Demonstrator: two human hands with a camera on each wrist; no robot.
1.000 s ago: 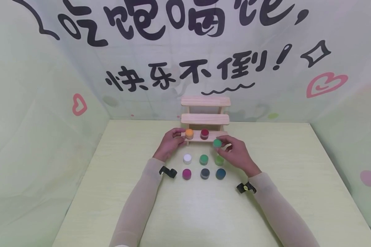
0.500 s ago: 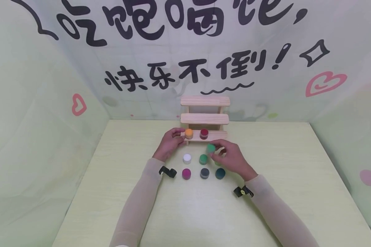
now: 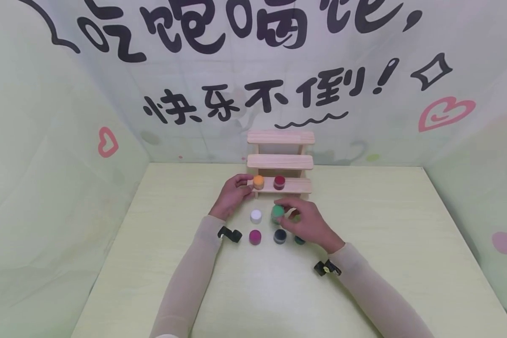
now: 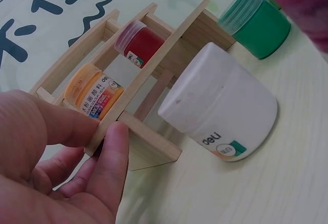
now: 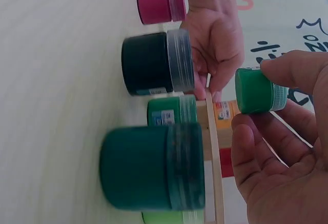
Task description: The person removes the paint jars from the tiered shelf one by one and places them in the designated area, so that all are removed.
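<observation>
My left hand [image 3: 231, 196] grips the left end of the lowest step of a small wooden rack [image 3: 280, 162], thumb and finger around the board in the left wrist view. Beside those fingers stands an orange paint jar [image 4: 95, 92], with a red paint jar [image 4: 139, 44] farther along the same step. My right hand [image 3: 307, 220] pinches a green paint jar [image 5: 254, 90] between thumb and fingers, raised off the table. Below it, in the right wrist view, another green jar [image 5: 163, 111] stands on the table; the head view hides that one behind the held jar.
On the table [image 3: 253, 291] before the rack stand a white jar [image 3: 256, 216], a magenta jar [image 3: 255, 237], a dark jar [image 3: 280, 236], a teal jar [image 5: 138, 167] and a light green jar [image 5: 164, 217]. A printed cloth [image 3: 219, 141] hangs behind the rack.
My right hand has carried the green paint jar left and toward me, from the lowest step's front right to over the standing green jar. The left hand keeps its grip.
</observation>
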